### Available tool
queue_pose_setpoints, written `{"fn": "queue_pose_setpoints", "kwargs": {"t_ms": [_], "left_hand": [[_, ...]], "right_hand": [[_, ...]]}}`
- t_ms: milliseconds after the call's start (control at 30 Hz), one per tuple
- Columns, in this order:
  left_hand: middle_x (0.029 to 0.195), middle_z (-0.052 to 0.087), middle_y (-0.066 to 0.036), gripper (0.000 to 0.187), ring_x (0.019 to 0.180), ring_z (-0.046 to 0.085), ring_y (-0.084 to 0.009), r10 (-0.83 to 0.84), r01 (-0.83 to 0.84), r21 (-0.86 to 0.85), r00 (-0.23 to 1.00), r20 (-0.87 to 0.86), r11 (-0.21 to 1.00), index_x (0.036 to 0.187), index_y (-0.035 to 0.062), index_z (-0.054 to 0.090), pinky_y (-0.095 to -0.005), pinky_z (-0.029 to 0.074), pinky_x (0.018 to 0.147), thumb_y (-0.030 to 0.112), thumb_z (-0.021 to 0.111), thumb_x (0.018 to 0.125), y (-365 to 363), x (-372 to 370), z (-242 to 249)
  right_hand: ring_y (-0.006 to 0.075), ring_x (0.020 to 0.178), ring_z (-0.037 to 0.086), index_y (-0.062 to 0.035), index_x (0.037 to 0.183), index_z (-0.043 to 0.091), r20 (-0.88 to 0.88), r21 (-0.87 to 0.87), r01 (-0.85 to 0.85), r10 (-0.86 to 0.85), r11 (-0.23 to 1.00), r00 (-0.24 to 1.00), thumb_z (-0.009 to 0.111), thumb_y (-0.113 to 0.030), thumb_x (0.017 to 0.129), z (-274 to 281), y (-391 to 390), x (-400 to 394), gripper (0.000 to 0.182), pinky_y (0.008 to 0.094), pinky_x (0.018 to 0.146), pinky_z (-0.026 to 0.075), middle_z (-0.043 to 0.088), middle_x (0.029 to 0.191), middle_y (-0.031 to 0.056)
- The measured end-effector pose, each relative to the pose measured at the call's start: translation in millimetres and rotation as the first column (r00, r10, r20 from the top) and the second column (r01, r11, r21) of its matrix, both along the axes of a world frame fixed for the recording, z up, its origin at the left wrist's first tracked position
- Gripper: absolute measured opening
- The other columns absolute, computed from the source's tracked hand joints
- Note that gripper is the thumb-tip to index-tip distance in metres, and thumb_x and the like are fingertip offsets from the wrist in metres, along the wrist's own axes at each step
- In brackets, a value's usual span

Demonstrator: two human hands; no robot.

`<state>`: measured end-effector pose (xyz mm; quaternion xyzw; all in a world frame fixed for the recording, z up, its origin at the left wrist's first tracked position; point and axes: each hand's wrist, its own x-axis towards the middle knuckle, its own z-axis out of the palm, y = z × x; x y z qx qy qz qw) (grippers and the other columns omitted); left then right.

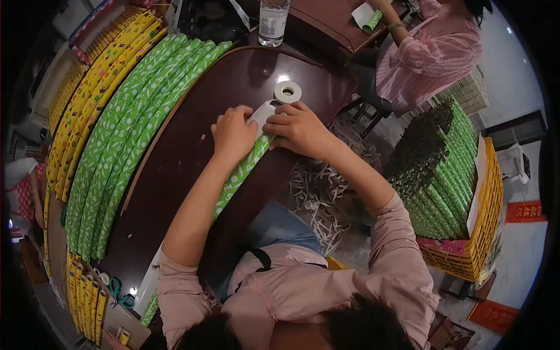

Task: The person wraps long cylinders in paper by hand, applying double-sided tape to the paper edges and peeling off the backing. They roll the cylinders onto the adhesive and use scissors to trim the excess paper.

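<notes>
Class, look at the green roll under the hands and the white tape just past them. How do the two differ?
Colour: the green roll carries a white pattern, while the tape is plain white.
Shape: the green roll is long and narrow; the tape is a short ring with a hole.
Pose: the green roll runs slantwise, whereas the tape lies flat.
Both show white.

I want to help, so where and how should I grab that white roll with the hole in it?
Probably pinch the far rim of the white roll, coming down from above on the side away from the person. It seems to lie flat, so one finger could dip into its hole with the thumb outside. The right hand crowds its near edge.
</notes>
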<state>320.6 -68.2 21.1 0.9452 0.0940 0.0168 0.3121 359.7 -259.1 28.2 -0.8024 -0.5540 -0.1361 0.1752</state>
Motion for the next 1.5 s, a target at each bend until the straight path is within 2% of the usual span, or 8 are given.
{"fn": "queue_pose_setpoints", "kwargs": {"t_ms": [133, 300, 367, 433, 500, 667, 1300, 1500], "left_hand": [[0.104, 0.069, -0.006, 0.016, 0.099, 0.061, -0.0300, 0.036, -0.037, 0.173, 0.999, 0.006, 0.984, 0.089, 0.0129, 0.074, -0.0442, 0.041, 0.090, 0.020, 0.062, 0.081, -19.3, 34.8, -0.6], [0.086, 0.072, -0.004, 0.012, 0.094, 0.063, -0.0278, 0.066, -0.062, -0.082, 0.997, 0.047, 0.995, 0.085, 0.0155, 0.075, -0.0425, 0.040, 0.086, 0.022, 0.068, 0.078, -22.1, 45.6, -8.6], [0.084, 0.072, -0.003, 0.011, 0.092, 0.064, -0.0266, 0.068, -0.064, -0.128, 0.997, 0.028, 0.990, 0.083, 0.0158, 0.075, -0.0426, 0.040, 0.085, 0.024, 0.070, 0.077, -18.1, 46.6, -11.0], [0.085, 0.073, -0.003, 0.012, 0.092, 0.064, -0.0262, 0.045, -0.038, -0.106, 0.996, 0.071, 0.994, 0.083, 0.0154, 0.075, -0.0429, 0.040, 0.084, 0.024, 0.070, 0.077, -16.0, 45.2, -13.5], [0.085, 0.073, -0.003, 0.013, 0.092, 0.064, -0.0261, 0.051, -0.043, -0.098, 0.996, 0.074, 0.994, 0.084, 0.0153, 0.076, -0.0429, 0.040, 0.084, 0.025, 0.070, 0.078, -16.3, 47.0, -15.9], [0.085, 0.073, -0.003, 0.014, 0.092, 0.063, -0.0268, 0.046, -0.034, -0.135, 0.995, 0.087, 0.990, 0.085, 0.0150, 0.076, -0.0430, 0.040, 0.085, 0.026, 0.069, 0.079, -13.7, 48.0, -20.8], [0.082, 0.071, -0.004, 0.013, 0.097, 0.058, -0.0264, 0.061, -0.054, -0.094, 0.996, 0.070, 0.994, 0.082, 0.0145, 0.074, -0.0415, 0.037, 0.089, 0.025, 0.067, 0.081, -17.4, 50.9, -18.0], [0.083, 0.072, -0.005, 0.010, 0.085, 0.066, -0.0239, 0.079, -0.066, -0.096, 0.988, 0.129, 0.993, 0.082, 0.0137, 0.076, -0.0416, 0.037, 0.089, 0.021, 0.069, 0.082, -20.1, 49.0, -19.2]], "right_hand": [[0.0187, 0.105, 0.055, -0.0143, 0.100, 0.070, -0.005, -0.007, 0.004, -0.005, 1.000, 1.000, 0.077, -0.028, 0.068, 0.4, 0.2, 2.3, 0.035, 0.0368, 0.089, 0.040, 0.065, 0.102, -0.0045], [0.0189, 0.105, 0.056, -0.0141, 0.101, 0.070, -0.044, -0.037, -0.015, 0.013, 0.999, 0.999, 0.077, -0.028, 0.070, 5.7, -1.7, 8.1, 0.035, 0.0363, 0.088, 0.041, 0.066, 0.100, -0.0016], [0.0220, 0.100, 0.059, -0.0120, 0.099, 0.071, -0.190, 0.049, -0.076, 0.084, 0.996, 0.978, 0.076, -0.025, 0.073, 8.4, -4.7, 15.3, 0.029, 0.0379, 0.087, 0.043, 0.066, 0.098, 0.0027], [0.0257, 0.095, 0.061, -0.0101, 0.095, 0.071, -0.483, 0.295, 0.094, 0.064, 0.951, 0.873, 0.073, -0.021, 0.077, 5.8, -6.3, 33.4, 0.022, 0.0403, 0.085, 0.045, 0.067, 0.097, 0.0055], [0.0276, 0.092, 0.062, -0.0098, 0.092, 0.072, -0.367, 0.315, 0.106, 0.018, 0.943, 0.930, 0.071, -0.018, 0.078, 0.2, -6.0, 58.7, 0.016, 0.0409, 0.084, 0.047, 0.066, 0.095, 0.0062], [0.0274, 0.093, 0.059, -0.0094, 0.088, 0.072, -0.149, -0.013, 0.041, -0.043, 0.999, 0.988, 0.070, -0.016, 0.076, -10.1, 10.4, 85.8, 0.014, 0.0395, 0.083, 0.047, 0.064, 0.089, 0.0054], [0.0268, 0.087, 0.057, -0.0039, 0.079, 0.064, -0.139, 0.192, -0.211, 0.239, 0.959, 0.961, 0.069, -0.007, 0.075, -14.2, -1.4, 94.6, 0.007, 0.0376, 0.075, 0.049, 0.060, 0.084, 0.0068], [0.0309, 0.097, 0.057, -0.0030, 0.092, 0.064, -0.182, 0.186, -0.019, 0.054, 0.982, 0.982, 0.067, 0.000, 0.078, -16.9, -20.9, 99.2, 0.015, 0.0385, 0.082, 0.049, 0.060, 0.102, 0.0107]]}}
